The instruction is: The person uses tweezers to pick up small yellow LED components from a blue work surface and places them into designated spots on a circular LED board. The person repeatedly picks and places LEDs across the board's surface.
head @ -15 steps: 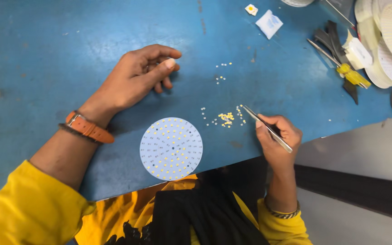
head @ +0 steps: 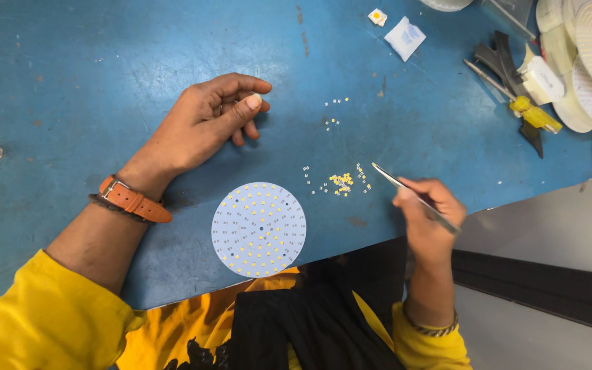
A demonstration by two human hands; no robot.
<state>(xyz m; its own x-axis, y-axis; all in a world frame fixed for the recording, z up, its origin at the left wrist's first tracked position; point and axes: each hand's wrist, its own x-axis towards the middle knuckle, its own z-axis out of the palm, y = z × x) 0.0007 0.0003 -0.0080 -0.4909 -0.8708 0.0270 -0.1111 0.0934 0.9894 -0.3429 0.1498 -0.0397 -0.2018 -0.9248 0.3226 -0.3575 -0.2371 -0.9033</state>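
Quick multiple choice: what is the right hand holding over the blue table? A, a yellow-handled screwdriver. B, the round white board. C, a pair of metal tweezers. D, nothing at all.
C: the right hand grips thin metal tweezers whose tip points toward the little pile of tiny yellow chips; the round white board lies flat on the table by itself.
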